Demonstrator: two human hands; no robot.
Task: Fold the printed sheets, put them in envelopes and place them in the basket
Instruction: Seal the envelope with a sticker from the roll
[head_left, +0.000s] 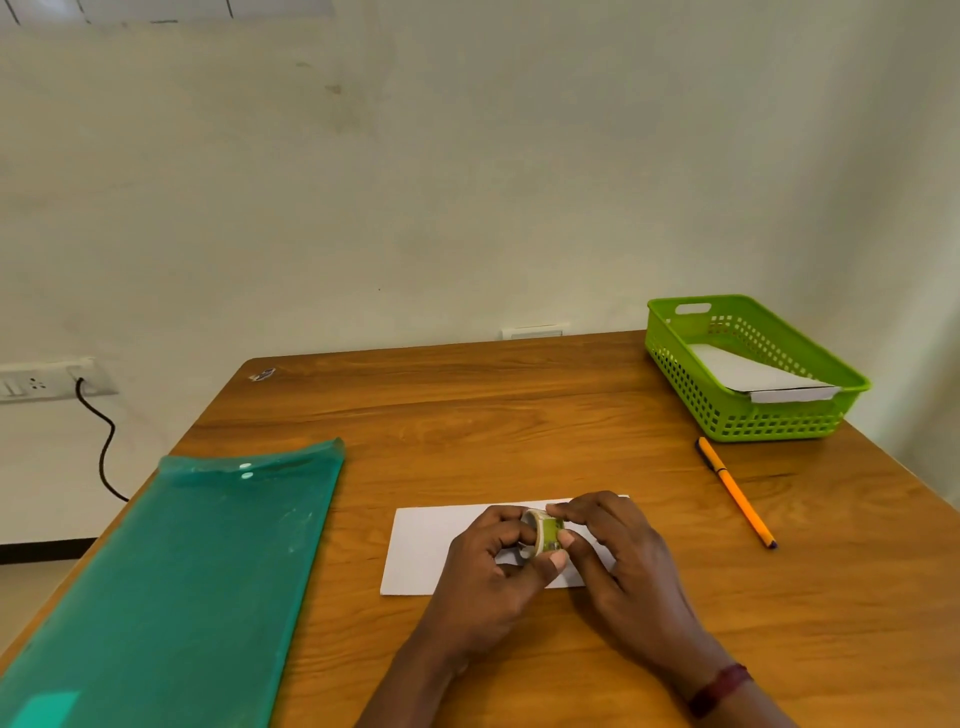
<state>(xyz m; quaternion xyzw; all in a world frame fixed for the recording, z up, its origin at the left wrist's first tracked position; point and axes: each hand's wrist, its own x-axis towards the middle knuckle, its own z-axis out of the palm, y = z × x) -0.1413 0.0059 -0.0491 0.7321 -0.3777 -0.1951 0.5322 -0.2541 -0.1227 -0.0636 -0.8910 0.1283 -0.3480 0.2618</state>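
Now: left hand (488, 564) grips the tape roll (544, 532), right hand (621, 551) pinches its rim — probably finding the tape end. Envelope (431, 545) lies flat on bench (519, 415) directly beneath, long axis left–right; basket (727, 418) sits far right, nearer the right hand.

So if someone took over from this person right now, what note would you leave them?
Left hand and right hand both hold a small tape roll over the flat envelope on the table.
Done: a white envelope lies in the green basket, far right.
Left: probably tape this one shut and put it in the basket.
Orange pen and teal folder lie aside.
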